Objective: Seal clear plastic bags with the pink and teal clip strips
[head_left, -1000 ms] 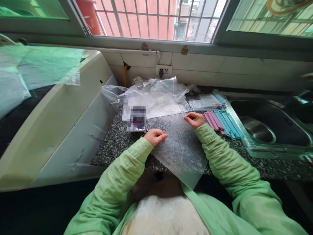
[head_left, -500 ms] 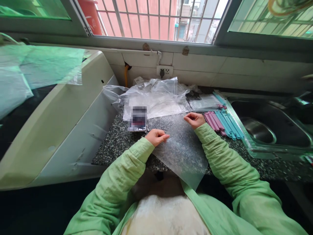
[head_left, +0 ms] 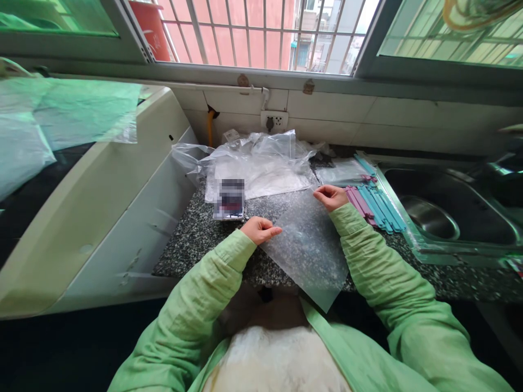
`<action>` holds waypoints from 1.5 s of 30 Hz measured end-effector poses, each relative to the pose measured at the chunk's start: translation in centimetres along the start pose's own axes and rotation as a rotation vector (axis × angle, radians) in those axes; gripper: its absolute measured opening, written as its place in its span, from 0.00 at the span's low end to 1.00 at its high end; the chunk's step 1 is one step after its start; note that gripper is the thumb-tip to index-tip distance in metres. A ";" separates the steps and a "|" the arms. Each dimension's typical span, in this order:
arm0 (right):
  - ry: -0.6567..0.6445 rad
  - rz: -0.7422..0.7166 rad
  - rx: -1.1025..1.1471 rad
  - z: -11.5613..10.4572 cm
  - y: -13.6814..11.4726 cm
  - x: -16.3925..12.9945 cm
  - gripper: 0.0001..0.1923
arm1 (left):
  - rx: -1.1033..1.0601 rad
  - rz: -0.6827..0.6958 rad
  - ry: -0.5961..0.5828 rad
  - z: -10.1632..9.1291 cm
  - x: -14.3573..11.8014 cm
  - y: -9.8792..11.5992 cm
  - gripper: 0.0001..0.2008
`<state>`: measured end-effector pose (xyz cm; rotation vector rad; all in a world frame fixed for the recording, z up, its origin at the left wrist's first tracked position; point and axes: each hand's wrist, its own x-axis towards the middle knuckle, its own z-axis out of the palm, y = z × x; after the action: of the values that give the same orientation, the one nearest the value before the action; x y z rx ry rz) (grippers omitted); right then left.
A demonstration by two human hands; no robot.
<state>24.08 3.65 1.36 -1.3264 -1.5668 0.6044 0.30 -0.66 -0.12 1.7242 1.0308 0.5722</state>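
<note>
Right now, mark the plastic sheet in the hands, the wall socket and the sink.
Plastic sheet (head_left: pixel 310 250), head view: middle of its surface.
Wall socket (head_left: pixel 275 119), head view: its front plate.
Sink (head_left: pixel 457 253), head view: its near rim.

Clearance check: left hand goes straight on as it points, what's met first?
First the film the left hand pinches; beyond it, likely the right sleeve, though depth is unclear.

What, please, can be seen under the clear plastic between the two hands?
Through the clear plastic, the speckled countertop shows hazily, its finer detail blurred. Whatever lies directly beneath the left hand and right hand is covered, so I cannot tell.
</note>
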 end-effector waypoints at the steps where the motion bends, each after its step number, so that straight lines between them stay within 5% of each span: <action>1: 0.002 0.004 -0.001 0.0 0.0 0.0 0.11 | 0.003 -0.006 -0.007 0.0 0.0 0.0 0.25; 15: -0.004 0.007 -0.034 -0.4 0.5 0.4 0.12 | 0.004 -0.034 -0.085 0.3 0.1 0.3 0.27; 45: -0.057 -0.068 -0.067 0.3 -0.6 -0.5 0.13 | -0.047 0.149 -0.106 0.5 -0.1 0.2 0.24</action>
<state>23.57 3.07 1.54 -1.3101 -1.6846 0.5558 0.68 -1.01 -0.13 1.7797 0.8139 0.5878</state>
